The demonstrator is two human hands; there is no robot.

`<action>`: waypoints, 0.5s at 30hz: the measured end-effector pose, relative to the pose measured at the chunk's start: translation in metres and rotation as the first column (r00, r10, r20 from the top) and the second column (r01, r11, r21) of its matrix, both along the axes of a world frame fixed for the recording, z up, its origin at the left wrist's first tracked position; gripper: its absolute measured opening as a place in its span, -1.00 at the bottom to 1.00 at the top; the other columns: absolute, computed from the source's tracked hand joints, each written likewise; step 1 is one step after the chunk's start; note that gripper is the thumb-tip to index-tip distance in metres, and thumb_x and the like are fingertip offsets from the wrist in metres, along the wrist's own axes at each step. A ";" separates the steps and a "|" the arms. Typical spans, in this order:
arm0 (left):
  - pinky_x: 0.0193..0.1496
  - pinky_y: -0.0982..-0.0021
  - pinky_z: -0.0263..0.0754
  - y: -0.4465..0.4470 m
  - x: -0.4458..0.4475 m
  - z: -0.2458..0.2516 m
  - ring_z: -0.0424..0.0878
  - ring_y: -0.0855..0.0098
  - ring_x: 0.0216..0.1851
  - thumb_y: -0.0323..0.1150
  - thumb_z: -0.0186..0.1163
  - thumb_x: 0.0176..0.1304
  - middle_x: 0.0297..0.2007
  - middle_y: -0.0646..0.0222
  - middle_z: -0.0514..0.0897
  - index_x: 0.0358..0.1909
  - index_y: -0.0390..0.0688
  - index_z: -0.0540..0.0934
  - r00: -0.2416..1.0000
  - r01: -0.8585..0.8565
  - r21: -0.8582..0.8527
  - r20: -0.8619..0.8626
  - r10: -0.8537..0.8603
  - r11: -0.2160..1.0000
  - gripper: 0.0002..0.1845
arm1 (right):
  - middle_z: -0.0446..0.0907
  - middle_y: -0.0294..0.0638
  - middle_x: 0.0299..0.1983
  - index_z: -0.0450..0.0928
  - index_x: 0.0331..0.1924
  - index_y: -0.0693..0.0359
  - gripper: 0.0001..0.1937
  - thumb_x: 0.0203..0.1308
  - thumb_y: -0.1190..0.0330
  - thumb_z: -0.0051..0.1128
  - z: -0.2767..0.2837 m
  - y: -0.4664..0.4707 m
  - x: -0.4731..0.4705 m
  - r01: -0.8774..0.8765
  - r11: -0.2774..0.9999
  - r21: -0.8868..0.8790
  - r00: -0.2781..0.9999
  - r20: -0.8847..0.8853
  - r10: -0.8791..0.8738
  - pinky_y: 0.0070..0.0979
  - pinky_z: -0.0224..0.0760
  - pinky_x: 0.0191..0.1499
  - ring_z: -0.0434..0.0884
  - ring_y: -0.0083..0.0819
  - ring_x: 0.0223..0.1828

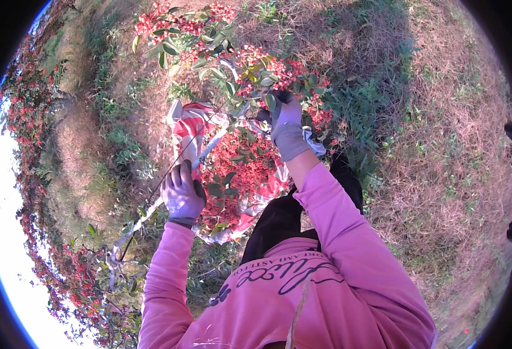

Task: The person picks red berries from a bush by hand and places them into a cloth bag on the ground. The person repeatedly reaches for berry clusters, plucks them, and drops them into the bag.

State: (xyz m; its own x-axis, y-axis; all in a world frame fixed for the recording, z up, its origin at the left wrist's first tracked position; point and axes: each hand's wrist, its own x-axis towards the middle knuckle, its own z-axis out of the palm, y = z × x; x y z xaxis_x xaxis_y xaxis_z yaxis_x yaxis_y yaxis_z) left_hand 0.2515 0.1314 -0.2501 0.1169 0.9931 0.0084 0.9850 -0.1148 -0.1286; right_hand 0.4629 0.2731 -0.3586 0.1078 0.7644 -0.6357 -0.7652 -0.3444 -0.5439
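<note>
My left hand [182,194], in a pale glove with dark fingertips, is wrapped around a pale woody branch [212,143]. The branch slants from the lower left up towards leafy clusters of small red berries [277,69], which look like Sichuan pepper. At its upper end my gloved right hand [287,114] reaches in among the berries and leaves with bent fingers. A green leaf partly covers those fingertips, so whether they grip a stem cannot be told. Below the branch, between both hands, lies a red-and-white bag [190,126] holding a heap of picked red berries [238,174] with some leaves.
Another berry-laden spray [186,28] hangs at the top. More fruiting bushes [33,113] line the left edge, and twigs [112,261] spread at lower left. A thin dark cord or twig [168,172] runs along the branch. Dry grass [447,144] and weeds cover the ground.
</note>
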 end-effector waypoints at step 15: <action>-0.05 0.01 0.42 0.005 0.000 0.004 0.50 -0.01 -0.09 -0.39 0.18 -0.04 -0.08 0.03 0.51 0.16 -0.29 0.33 0.997 0.037 -0.012 0.063 -0.036 0.999 -0.37 | 0.64 -0.21 -0.35 0.47 -0.17 0.28 -0.86 0.19 0.55 0.12 -0.057 0.009 0.002 -0.224 0.870 0.440 0.783 0.612 -0.108 -0.59 0.46 -0.26 0.62 -0.55 -0.32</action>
State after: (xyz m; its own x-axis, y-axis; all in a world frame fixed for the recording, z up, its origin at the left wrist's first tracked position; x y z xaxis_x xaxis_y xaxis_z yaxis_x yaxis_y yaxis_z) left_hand 0.2512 0.1360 -0.2466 0.1530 0.9882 0.0043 0.9862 -0.1524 -0.0649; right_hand 0.4651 0.2818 -0.4158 0.2818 0.9593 -0.0157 -0.2067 0.0447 -0.9774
